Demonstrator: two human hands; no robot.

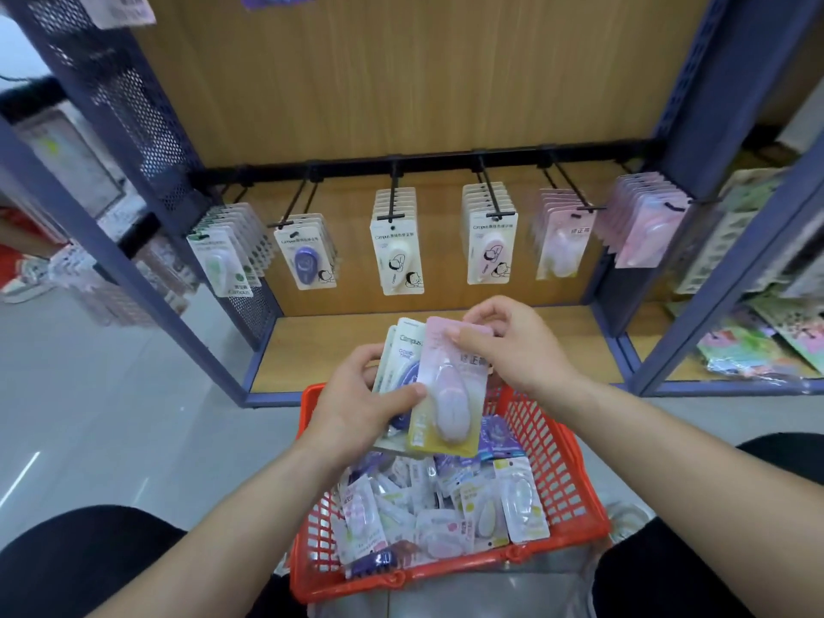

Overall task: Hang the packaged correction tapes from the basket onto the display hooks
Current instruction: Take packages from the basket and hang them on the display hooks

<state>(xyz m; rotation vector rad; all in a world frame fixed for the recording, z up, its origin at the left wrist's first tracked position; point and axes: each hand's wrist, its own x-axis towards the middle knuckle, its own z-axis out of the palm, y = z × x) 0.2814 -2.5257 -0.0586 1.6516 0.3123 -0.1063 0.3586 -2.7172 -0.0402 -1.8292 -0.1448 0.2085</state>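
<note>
I log left hand (361, 394) gripping a fanned stack of packs (399, 350) above the red basket (559, 443), thumb against the front pink pack (450, 394) | right hand (512, 345) pinching that pink pack's top edge | loose correction tapes (446, 510) heaped in the basket | display hooks (490, 196) beyond, each carrying hung packs.

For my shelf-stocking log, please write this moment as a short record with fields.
left hand: holds a stack of packaged correction tapes above the basket
right hand: pinches the top of the front pink pack
basket: red plastic, many loose packs inside
display hooks: six, each carrying packs
</note>
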